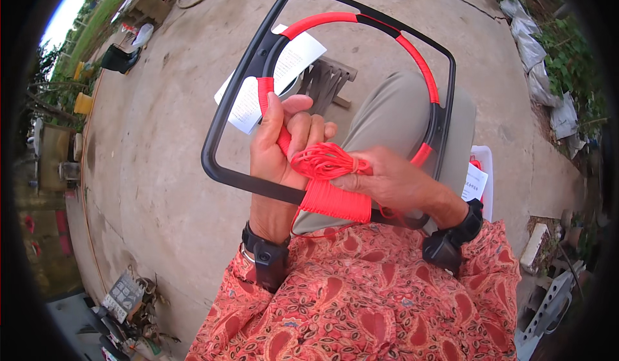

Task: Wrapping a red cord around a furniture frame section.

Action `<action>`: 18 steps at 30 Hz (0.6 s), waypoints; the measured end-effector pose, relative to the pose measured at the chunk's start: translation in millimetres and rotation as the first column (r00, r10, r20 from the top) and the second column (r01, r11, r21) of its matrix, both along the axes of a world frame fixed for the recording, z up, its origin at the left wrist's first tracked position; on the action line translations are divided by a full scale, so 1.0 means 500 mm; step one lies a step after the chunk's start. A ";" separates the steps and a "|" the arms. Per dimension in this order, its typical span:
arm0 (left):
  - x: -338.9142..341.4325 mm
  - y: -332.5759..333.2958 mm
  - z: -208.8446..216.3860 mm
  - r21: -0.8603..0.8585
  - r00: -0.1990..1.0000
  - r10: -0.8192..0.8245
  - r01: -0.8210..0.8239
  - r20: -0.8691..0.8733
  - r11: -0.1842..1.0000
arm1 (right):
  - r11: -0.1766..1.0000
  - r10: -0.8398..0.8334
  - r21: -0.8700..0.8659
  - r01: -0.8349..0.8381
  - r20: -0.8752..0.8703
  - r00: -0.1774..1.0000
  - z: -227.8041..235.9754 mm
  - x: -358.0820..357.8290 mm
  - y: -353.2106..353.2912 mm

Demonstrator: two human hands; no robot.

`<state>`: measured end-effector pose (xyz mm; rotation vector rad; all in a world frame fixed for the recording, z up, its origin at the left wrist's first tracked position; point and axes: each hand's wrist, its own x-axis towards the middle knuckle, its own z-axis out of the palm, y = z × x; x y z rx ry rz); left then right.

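Observation:
A black rounded frame (227,119) with an inner ring (322,20) lies tilted above my lap. Red cord wraps several stretches of the ring, with black left bare between them. My left hand (274,145) is closed around a red-wrapped stretch on the ring's left side, thumb upward. In my right hand (396,179) a looped bundle of red cord (325,161) is pinched at its tied end. Just below the bundle, a wide band of tight red cord wrapping (336,203) covers the frame's near bar. A loose strand hangs under that band.
Beyond the frame stands a low slatted stool (332,80) with printed sheets (300,54) beside it. A white bin (485,156) holding red items and paper is right of my knee. Plastic bags (541,83) line the right edge; assorted objects (126,296) lie lower left.

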<state>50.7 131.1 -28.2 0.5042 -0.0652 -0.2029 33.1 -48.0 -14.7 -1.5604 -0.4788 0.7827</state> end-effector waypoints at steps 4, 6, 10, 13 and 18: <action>-0.009 0.006 -0.010 0.038 0.999 -0.024 0.022 0.041 0.999 | 0.958 -0.232 0.129 0.255 -0.170 0.958 -0.010 0.002 -0.017; -0.012 0.011 -0.013 0.084 0.998 -0.033 0.029 0.047 0.996 | 0.925 -0.307 0.133 0.357 -0.295 0.905 -0.012 0.007 -0.036; -0.012 0.025 -0.025 0.009 0.990 -0.134 0.134 0.039 0.991 | 0.736 -0.422 0.349 0.580 -0.432 0.797 -0.022 0.008 -0.066; -0.017 0.030 -0.026 -0.090 0.985 -0.175 0.174 0.004 0.981 | 0.958 -0.276 0.080 0.275 -0.005 0.961 -0.008 -0.001 -0.064; -0.013 0.028 -0.021 -0.099 0.986 -0.168 0.169 0.021 0.981 | 0.949 0.170 -0.305 -0.085 0.266 0.949 0.005 0.010 -0.035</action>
